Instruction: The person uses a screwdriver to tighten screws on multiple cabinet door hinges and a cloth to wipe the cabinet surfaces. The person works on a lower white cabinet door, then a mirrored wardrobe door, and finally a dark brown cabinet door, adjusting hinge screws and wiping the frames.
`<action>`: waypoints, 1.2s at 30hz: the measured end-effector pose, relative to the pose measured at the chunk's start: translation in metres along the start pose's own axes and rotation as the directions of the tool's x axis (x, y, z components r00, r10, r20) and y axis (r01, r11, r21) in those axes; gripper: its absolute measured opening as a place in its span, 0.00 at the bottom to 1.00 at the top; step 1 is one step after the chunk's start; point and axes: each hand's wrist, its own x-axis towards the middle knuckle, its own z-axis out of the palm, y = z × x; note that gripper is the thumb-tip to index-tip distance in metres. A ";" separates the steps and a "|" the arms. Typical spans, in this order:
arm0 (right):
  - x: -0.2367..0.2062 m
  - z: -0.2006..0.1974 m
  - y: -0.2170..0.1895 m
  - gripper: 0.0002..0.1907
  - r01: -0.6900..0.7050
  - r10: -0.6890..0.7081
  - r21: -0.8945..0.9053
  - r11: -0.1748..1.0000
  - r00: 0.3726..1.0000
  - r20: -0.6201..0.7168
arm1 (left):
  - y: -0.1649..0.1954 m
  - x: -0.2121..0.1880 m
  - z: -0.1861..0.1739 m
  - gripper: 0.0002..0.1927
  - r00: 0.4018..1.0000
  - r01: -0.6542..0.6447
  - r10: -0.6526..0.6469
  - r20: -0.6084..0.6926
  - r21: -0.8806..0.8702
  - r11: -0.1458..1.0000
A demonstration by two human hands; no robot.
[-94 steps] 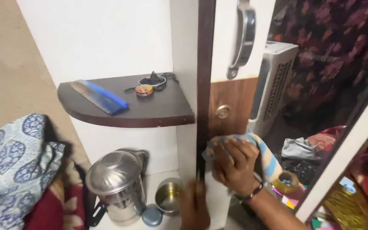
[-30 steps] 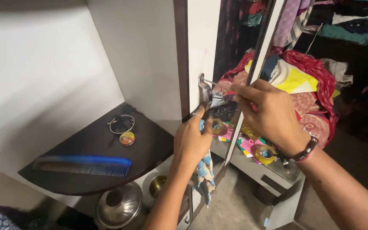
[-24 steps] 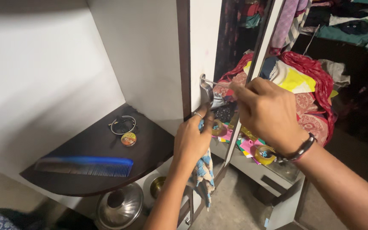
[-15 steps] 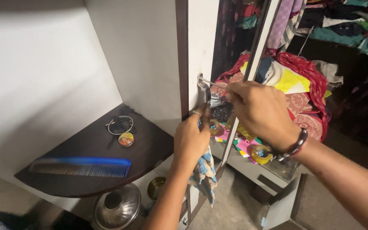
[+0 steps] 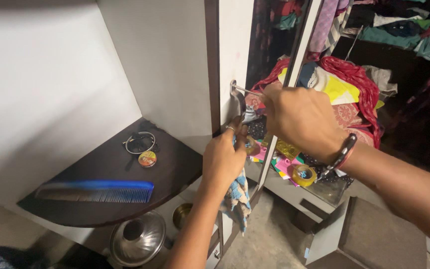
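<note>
Handle on door edge above shelf. Left hand beside it, clenched on cloth; right hand gripping thin metal tool at handle. Risk judged: tool slipping, scratching door.

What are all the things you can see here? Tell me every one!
comb: one, blue, on the dark shelf
small round tin: one, orange and green, on the shelf
bangle: one, silver, behind the tin
steel pot: one, silver, under the shelf
handle: one, silver, on the white door
clothes: many, mixed colours, heaped in the wardrobe
tape roll: one, yellow, on the wardrobe ledge
cloth: one, blue patterned, in the left hand
right hand: one, beaded bracelet, at the handle
</note>
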 end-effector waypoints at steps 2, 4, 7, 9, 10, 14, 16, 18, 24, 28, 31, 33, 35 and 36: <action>-0.001 0.001 0.000 0.07 -0.008 0.012 0.084 0.996 0.999 -0.044 | 0.000 0.000 0.002 0.22 0.997 -0.052 0.049 -0.062 -0.046 0.998; -0.003 0.001 0.001 0.10 0.070 -0.077 -0.054 0.996 0.988 -0.137 | 0.001 0.000 0.004 0.21 0.998 -0.009 0.006 -0.067 -0.056 0.998; -0.005 0.002 0.003 0.10 0.259 -0.320 -0.241 0.935 0.910 -0.262 | 0.006 0.000 0.008 0.21 0.992 0.024 -0.028 -0.124 -0.039 0.999; -0.006 0.003 0.003 0.12 0.287 -0.349 -0.257 0.923 0.905 -0.243 | 0.010 0.000 0.009 0.21 0.989 0.041 -0.043 -0.139 -0.014 0.999; -0.005 0.005 0.002 0.14 0.240 -0.280 -0.210 0.948 0.942 -0.187 | 0.012 0.000 0.009 0.21 0.991 0.053 -0.052 -0.125 0.002 0.999; 0.000 0.011 0.003 0.12 -0.012 0.016 -0.052 0.999 0.997 0.081 | 0.017 0.001 0.010 0.20 0.983 0.018 -0.010 -0.183 0.043 0.999; 0.006 0.010 0.009 0.10 0.147 -0.132 0.177 0.973 0.987 -0.092 | 0.016 0.001 0.010 0.20 0.989 0.045 -0.036 -0.145 0.059 0.997; 0.015 0.007 0.019 0.12 -0.057 0.013 0.550 0.833 0.996 0.083 | 0.014 0.002 0.010 0.20 0.991 0.043 -0.033 -0.130 0.071 0.997; 0.031 -0.002 0.044 0.15 -0.723 -0.014 0.660 0.201 0.672 0.740 | 0.005 0.004 0.009 0.19 0.992 -0.009 0.018 -0.126 0.065 0.998; 0.019 0.011 0.030 0.08 -0.088 -0.006 0.558 0.825 0.986 0.166 | 0.003 0.007 0.005 0.20 0.995 -0.034 0.041 -0.093 0.073 0.997; 0.003 0.017 0.018 0.10 0.086 -0.089 0.050 0.995 0.995 0.052 | 0.004 0.008 0.003 0.21 0.998 -0.023 0.027 -0.062 0.068 0.997; -0.004 0.016 0.012 0.16 0.095 -0.089 -0.093 0.991 0.994 0.065 | 0.005 0.008 0.001 0.21 0.998 -0.019 0.022 -0.058 0.060 0.998; -0.008 0.012 0.005 0.24 0.172 -0.177 -0.135 0.976 0.984 -0.025 | 0.005 0.007 0.000 0.21 0.998 -0.024 0.027 -0.064 0.040 0.999; -0.010 0.011 0.001 0.24 0.157 -0.166 -0.163 0.974 0.985 -0.040 | 0.005 0.007 0.000 0.21 0.998 -0.026 0.028 -0.064 0.033 0.999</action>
